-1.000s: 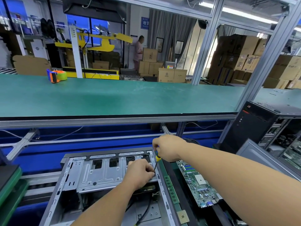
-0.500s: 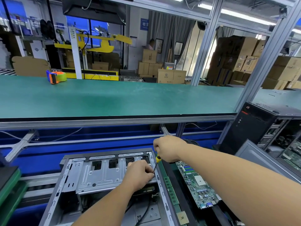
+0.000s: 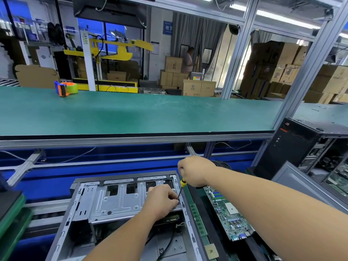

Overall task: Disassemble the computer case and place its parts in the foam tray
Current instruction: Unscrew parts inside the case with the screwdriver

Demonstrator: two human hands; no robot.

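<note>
The computer case lies open on its side at the near edge of the view, below the green bench, its silver drive cage uppermost. The right hand is closed around the handle of a screwdriver, whose yellow collar and dark shaft slant down to the cage's right edge. The left hand rests on the cage with its fingers curled around the shaft's tip; whether they pinch a screw or only steady the tip cannot be told.

Just right of the case a green memory stick lies along a dark tray, and beside it a motherboard lies flat. Further right stands a black tower, its side off, with a small red badge too small to read.

Compared with half a second ago, both hands keep their hold at the same spot on the cage, and the person among the cartons in the background has stepped to the right, now standing beside the stack.

An orange and green tape dispenser sits on the bench's far left. A blue wall sign shows white Chinese characters, partly cut off by a curtain; carton printing is illegible.
</note>
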